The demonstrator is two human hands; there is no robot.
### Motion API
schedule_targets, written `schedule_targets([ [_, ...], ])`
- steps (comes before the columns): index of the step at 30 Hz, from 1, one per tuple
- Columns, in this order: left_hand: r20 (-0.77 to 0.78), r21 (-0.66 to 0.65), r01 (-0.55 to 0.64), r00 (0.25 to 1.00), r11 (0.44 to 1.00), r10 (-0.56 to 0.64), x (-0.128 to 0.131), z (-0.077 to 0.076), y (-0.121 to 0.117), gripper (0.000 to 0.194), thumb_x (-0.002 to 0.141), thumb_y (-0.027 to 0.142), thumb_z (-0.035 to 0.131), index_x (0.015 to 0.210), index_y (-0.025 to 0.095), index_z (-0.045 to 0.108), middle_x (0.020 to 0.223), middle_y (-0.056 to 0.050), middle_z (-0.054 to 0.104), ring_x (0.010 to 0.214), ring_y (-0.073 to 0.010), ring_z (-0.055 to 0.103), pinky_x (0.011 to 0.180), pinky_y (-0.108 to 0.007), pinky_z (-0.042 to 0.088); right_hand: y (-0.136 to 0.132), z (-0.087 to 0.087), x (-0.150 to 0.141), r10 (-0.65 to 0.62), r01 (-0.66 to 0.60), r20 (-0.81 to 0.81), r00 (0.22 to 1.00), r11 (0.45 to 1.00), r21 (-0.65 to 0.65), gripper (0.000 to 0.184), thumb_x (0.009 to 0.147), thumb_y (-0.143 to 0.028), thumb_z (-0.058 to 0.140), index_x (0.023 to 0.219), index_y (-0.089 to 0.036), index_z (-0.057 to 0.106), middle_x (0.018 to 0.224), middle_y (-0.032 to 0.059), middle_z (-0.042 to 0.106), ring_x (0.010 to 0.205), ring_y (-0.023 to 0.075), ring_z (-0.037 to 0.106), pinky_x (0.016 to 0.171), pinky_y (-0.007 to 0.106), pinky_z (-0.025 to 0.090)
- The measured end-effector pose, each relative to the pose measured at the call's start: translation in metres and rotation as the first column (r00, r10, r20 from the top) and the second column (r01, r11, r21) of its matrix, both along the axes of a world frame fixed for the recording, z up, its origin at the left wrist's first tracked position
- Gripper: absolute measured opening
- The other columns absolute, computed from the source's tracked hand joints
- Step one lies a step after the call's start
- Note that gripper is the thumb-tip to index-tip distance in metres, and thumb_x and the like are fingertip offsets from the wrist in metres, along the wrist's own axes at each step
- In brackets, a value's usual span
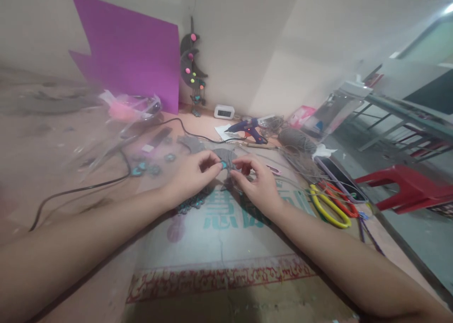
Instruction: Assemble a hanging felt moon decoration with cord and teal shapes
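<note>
Turquoise piece (224,164), small and vivid, against a grey shape (225,155).

From the wearer's head, we look forward and slightly down along both forearms (106,219) to the hands at mid-picture. Our single wide view takes in the near tabletop (198,304) and the wall behind it, with floor and a red stool at right.
</note>
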State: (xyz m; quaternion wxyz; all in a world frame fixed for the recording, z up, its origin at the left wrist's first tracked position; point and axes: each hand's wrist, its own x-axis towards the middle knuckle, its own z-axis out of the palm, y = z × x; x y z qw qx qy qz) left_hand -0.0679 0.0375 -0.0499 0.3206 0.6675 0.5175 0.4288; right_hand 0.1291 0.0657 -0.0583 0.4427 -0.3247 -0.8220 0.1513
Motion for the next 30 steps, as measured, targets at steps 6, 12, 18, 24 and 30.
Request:
schedule_targets([
  [6, 0.003, 0.008, -0.007, 1.000, 1.000, 0.007, -0.0002, 0.0000, -0.0029, 0.017, 0.089, 0.032, 0.056, 0.081, 0.017, 0.059, 0.071, 0.003, 0.057, 0.067, -0.0122, 0.051, 0.061, -0.025, 0.037, -0.0009, -0.0009, -0.0019, 0.014, -0.014, -0.007, 1.000, 1.000, 0.010, 0.005, 0.088, -0.020, 0.068, 0.090, -0.021, 0.063, 0.079, -0.0005, 0.062, 0.070, 0.0145, 0.053, 0.068, 0.028, 0.045],
  [12, 0.017, -0.014, 0.011, 1.000, 1.000, -0.011, 0.0022, 0.0021, -0.0052, 0.018, 0.089, 0.033, 0.056, 0.080, 0.017, 0.060, 0.071, 0.002, 0.058, 0.065, -0.0124, 0.051, 0.061, -0.026, 0.038, -0.0010, 0.0000, -0.0023, 0.025, -0.025, -0.012, 1.000, 1.000, -0.004, 0.004, 0.088, -0.020, 0.067, 0.089, -0.021, 0.064, 0.077, -0.0008, 0.061, 0.069, 0.0143, 0.054, 0.067, 0.028, 0.046],
  [18, 0.007, 0.002, 0.022, 1.000, 1.000, -0.022, 0.0028, 0.0019, -0.0059, 0.019, 0.089, 0.034, 0.056, 0.079, 0.017, 0.059, 0.072, 0.001, 0.060, 0.067, -0.0128, 0.053, 0.062, -0.026, 0.039, -0.0031, 0.0010, -0.0038, 0.003, -0.003, -0.016, 1.000, 1.000, -0.007, 0.003, 0.089, -0.022, 0.065, 0.086, -0.022, 0.065, 0.076, -0.0001, 0.063, 0.069, 0.0151, 0.056, 0.067, 0.029, 0.047],
  [24, -0.018, 0.029, 0.045, 0.999, 0.999, -0.044, 0.0035, 0.0027, -0.0067, 0.020, 0.088, 0.033, 0.056, 0.076, 0.018, 0.058, 0.070, 0.001, 0.061, 0.067, -0.0138, 0.054, 0.064, -0.026, 0.041, -0.0017, 0.0002, -0.0035, 0.015, -0.015, -0.023, 1.000, 1.000, -0.024, 0.005, 0.089, -0.021, 0.063, 0.085, -0.022, 0.065, 0.077, 0.0001, 0.065, 0.069, 0.0151, 0.056, 0.067, 0.029, 0.047],
  [30, 0.028, 0.005, 0.010, 1.000, 1.000, -0.010, 0.0024, 0.0006, -0.0043, 0.020, 0.089, 0.034, 0.056, 0.077, 0.018, 0.057, 0.071, 0.001, 0.059, 0.066, -0.0136, 0.052, 0.062, -0.026, 0.039, -0.0008, 0.0014, -0.0031, 0.058, -0.057, 0.007, 0.998, 0.995, -0.080, 0.010, 0.086, -0.024, 0.068, 0.095, -0.021, 0.065, 0.080, 0.0007, 0.064, 0.072, 0.0157, 0.057, 0.071, 0.030, 0.048],
])
